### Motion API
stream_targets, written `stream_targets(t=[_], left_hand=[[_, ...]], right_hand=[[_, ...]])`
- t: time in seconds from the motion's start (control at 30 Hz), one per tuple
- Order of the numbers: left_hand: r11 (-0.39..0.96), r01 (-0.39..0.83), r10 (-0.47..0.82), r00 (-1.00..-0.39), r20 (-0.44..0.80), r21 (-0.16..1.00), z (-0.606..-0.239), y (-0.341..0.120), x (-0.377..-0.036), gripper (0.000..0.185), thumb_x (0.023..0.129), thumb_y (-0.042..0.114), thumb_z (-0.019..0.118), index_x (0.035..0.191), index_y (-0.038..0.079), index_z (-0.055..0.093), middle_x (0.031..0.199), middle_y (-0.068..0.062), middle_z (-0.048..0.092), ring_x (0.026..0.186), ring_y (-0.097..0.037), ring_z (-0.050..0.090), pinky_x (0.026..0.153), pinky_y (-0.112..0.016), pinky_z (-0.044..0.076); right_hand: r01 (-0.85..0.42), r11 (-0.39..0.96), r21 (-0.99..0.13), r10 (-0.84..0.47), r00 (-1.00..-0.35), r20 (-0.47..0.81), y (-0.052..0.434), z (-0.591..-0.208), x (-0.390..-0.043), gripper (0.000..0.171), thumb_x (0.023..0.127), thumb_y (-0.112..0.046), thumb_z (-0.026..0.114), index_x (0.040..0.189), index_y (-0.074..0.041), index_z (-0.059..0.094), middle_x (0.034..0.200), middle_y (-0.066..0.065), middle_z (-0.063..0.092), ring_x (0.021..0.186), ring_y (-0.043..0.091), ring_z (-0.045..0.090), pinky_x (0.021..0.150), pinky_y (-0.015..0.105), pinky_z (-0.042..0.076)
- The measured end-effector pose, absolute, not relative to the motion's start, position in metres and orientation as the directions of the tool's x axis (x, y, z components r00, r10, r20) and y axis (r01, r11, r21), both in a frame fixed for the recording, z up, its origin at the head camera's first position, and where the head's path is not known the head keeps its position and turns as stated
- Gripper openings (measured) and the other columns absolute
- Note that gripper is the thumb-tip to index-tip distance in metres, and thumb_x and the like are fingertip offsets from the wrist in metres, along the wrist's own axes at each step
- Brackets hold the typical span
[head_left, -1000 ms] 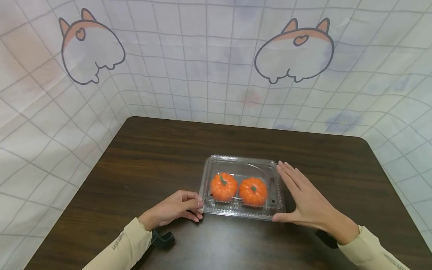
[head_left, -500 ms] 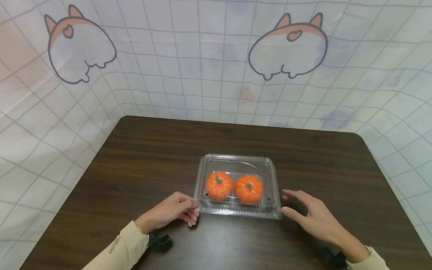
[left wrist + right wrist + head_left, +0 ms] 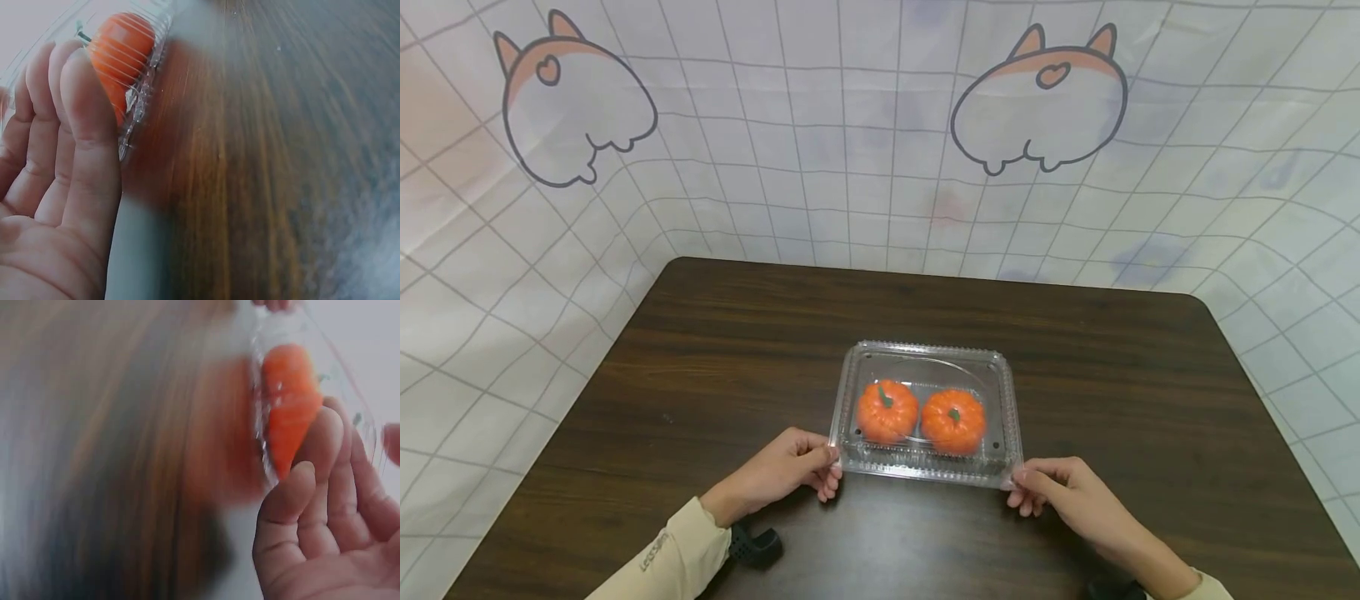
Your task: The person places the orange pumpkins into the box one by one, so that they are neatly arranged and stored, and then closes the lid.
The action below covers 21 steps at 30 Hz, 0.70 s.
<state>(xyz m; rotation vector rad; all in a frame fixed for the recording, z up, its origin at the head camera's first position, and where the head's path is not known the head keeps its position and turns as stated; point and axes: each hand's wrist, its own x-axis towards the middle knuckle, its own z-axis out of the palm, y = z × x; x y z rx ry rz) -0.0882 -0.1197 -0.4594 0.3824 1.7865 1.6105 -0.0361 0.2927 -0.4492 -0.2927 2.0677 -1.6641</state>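
Observation:
In the head view a clear plastic clamshell box [image 3: 917, 473] lies on the dark table, its ribbed rim toward me. Two small orange pumpkins with green stems, the left one [image 3: 887, 418] and the right one [image 3: 953, 425], show through the plastic side by side. My left hand [image 3: 784, 472] pinches the box's near left corner between thumb and fingers. At the near right corner my right hand [image 3: 1072, 507] pinches the rim the same way. Orange pumpkin [image 3: 122, 47] shows behind the left fingers in the left wrist view, and orange pumpkin [image 3: 287, 394] beyond the right fingertips in the right wrist view.
The dark wood-grain table [image 3: 737, 350] has rounded far corners. A white grid-patterned cloth [image 3: 820, 167] with cartoon animal drawings hangs behind it and along both sides. A dark band [image 3: 756, 546] sits at the left wrist below a cream sleeve [image 3: 666, 554].
My right hand has come off the box's right side, moved down and taken hold of the near right corner. The left hand stays at its corner. The head view has shifted slightly.

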Motion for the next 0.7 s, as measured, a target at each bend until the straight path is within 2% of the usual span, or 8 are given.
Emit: stream_targets(t=[0.1,0.23,0.37,0.7], left_hand=[[0.169,-0.233,0.636,-0.717,-0.286,0.958,-0.4591,-0.12,-0.0881,0.034,0.108,0.014,0.048,0.098,-0.016,0.062,0.085,0.002,0.068,0.075,-0.009,0.068,0.071,-0.024,0.061],[0.147,-0.272,0.622,-0.722,-0.303,0.951,-0.4596,-0.1194,-0.0883,0.029,0.107,0.013,0.048,0.094,-0.005,0.065,0.084,0.002,0.068,0.075,-0.01,0.068,0.071,-0.025,0.062],[0.127,-0.324,0.597,-0.73,-0.333,0.937,-0.4607,-0.1184,-0.089,0.026,0.106,0.011,0.047,0.091,0.003,0.066,0.083,0.002,0.069,0.074,-0.01,0.068,0.071,-0.026,0.062],[0.107,-0.347,0.586,-0.735,-0.341,0.932,-0.4621,-0.1179,-0.0903,0.026,0.103,0.011,0.045,0.087,0.006,0.065,0.082,0.002,0.068,0.073,-0.011,0.068,0.071,-0.027,0.062]], right_hand=[[0.24,0.145,-0.96,-0.452,-0.847,-0.28,0.2895,-0.4503,-0.0362,0.035,0.109,-0.021,0.05,0.107,0.009,0.069,0.088,-0.008,0.073,0.08,0.005,0.066,0.074,0.025,0.06],[0.338,0.049,-0.94,-0.466,-0.825,-0.321,0.2868,-0.4519,-0.0362,0.026,0.109,-0.02,0.049,0.101,-0.006,0.07,0.088,-0.009,0.07,0.081,0.004,0.063,0.075,0.021,0.058],[0.342,0.02,-0.939,-0.474,-0.824,-0.31,0.2849,-0.4521,-0.0359,0.025,0.109,-0.019,0.048,0.099,-0.013,0.07,0.088,-0.01,0.069,0.081,0.003,0.062,0.075,0.02,0.057],[0.303,0.036,-0.952,-0.463,-0.84,-0.284,0.282,-0.4488,-0.0346,0.023,0.109,-0.022,0.05,0.1,-0.011,0.068,0.09,-0.01,0.07,0.082,0.003,0.064,0.076,0.021,0.057]])
